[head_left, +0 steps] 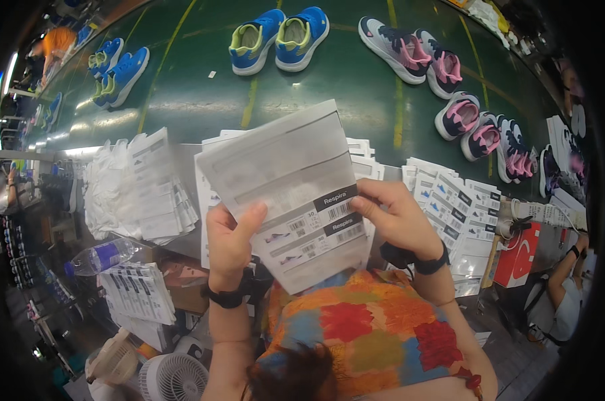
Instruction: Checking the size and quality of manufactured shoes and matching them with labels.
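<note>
White label sheet (295, 194), one, pinched at its lower edge by two hands: left hand (230, 240) thumb over its left side, right hand (396, 217) fingers closed on its right. It is held above the worktop (182, 160) (long axis tilted up-left), hiding stacks behind. Label piles (459, 207) lie right; four blue shoes (279, 39) and five pink shoes (459, 113) line the green floor (329, 100).

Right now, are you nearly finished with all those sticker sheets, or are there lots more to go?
Hard to say. In hand: one label sheet, held up by the left hand and right hand; most of its labels look peeled off, with a few left near the bottom. Possibly done: shoes lined up on the green floor. Still waiting: stacks of label sheets on the right and more on the left.
</note>
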`<control>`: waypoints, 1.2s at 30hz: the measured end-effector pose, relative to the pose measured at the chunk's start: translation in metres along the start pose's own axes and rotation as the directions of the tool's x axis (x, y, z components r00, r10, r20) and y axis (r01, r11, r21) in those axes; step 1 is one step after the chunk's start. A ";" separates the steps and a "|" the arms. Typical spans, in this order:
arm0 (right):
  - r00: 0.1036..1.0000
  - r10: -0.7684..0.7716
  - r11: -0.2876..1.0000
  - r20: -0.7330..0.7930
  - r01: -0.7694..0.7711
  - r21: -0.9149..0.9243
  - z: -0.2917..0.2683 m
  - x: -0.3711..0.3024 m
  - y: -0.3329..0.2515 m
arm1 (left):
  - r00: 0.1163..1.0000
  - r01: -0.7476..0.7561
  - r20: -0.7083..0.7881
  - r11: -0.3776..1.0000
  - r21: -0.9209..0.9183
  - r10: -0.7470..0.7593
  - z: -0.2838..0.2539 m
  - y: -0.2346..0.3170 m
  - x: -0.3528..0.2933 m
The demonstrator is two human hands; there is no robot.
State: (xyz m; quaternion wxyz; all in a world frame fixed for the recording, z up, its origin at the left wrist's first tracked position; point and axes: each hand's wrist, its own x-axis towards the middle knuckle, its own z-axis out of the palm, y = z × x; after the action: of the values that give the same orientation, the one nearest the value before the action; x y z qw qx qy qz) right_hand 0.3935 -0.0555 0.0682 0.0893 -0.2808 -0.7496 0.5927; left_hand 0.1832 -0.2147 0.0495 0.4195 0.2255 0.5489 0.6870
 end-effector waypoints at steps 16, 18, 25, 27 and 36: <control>0.460 -0.755 0.550 -0.467 0.058 -0.833 -0.017 -0.050 0.014 | 0.968 0.243 0.144 0.902 -0.357 -0.204 0.106 -0.006 0.040; 0.417 -0.864 0.325 -0.281 0.037 -0.945 -0.008 -0.070 0.022 | 0.892 0.446 0.246 0.833 -0.327 -0.380 0.090 -0.016 0.051; 0.090 -0.390 0.740 -0.917 0.623 -0.254 -0.087 -0.060 0.039 | 0.983 0.170 -0.073 0.986 0.005 -0.169 -0.079 -0.006 0.077; 0.075 0.035 0.680 -0.997 0.729 0.079 -0.168 -0.056 0.067 | 0.955 0.289 -0.036 0.900 0.325 -0.294 -0.137 -0.009 0.078; -0.159 -0.212 0.571 -0.964 -0.821 0.010 -0.286 -0.064 0.202 | 0.917 -0.373 0.388 0.144 0.917 -0.096 -0.018 0.085 0.120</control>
State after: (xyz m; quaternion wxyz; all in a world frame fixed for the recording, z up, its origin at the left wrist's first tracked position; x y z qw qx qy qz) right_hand 0.6438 0.1786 -0.0284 0.3058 -0.8147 -0.4754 -0.1296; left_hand 0.0753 -0.1302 0.1065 0.1967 0.6134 0.7505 0.1478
